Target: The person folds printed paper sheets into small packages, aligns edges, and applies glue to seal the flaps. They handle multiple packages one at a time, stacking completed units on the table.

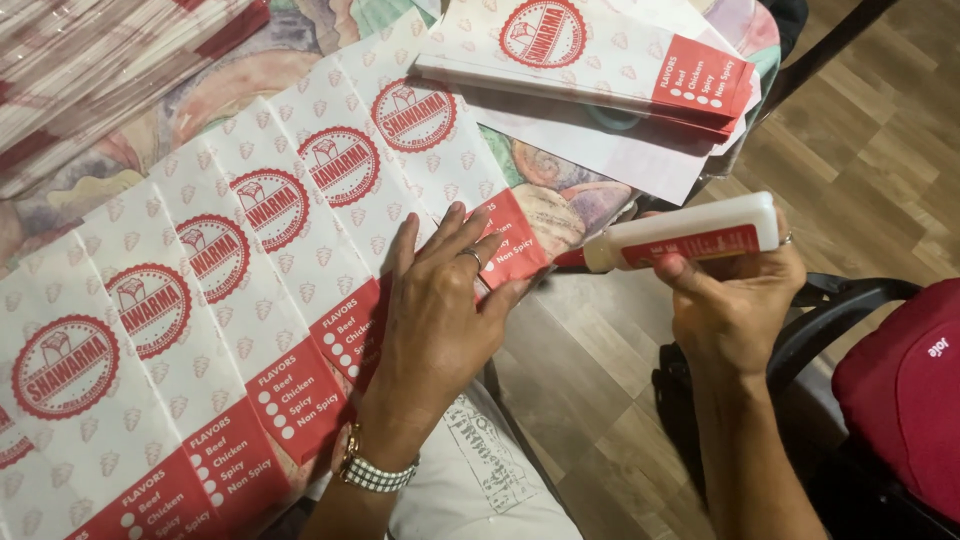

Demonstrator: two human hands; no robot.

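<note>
Both hands work at the near right edge of the bench [300,55], which is covered by a patterned cloth. The left hand [437,300] lies open and flat, fingers spread, pressing on the red bottom strip of the last paper bag [440,150] in a fanned row of white-and-red paper bags [200,300]; a ring sits on one finger and a checked bracelet [377,473] circles the wrist. The right hand [728,300] is closed around a white glue bottle [690,235] with a red label, held almost level just off the bench's edge, its red nozzle pointing left at the bag's red corner beside the left fingertips; whether the tip touches the paper cannot be told. The fanned bags overlap one another like shingles, running from the near left corner of the bench up toward the middle, each with a round red emblem and a red strip at its lower end. A stack of the same bags [600,50] lies at the far right edge, well apart from the hands, and another pile of striped paper [90,70] sits at the far left corner. Below the bench show a wooden floor [860,150] and a red padded seat [900,390] at the right.
</note>
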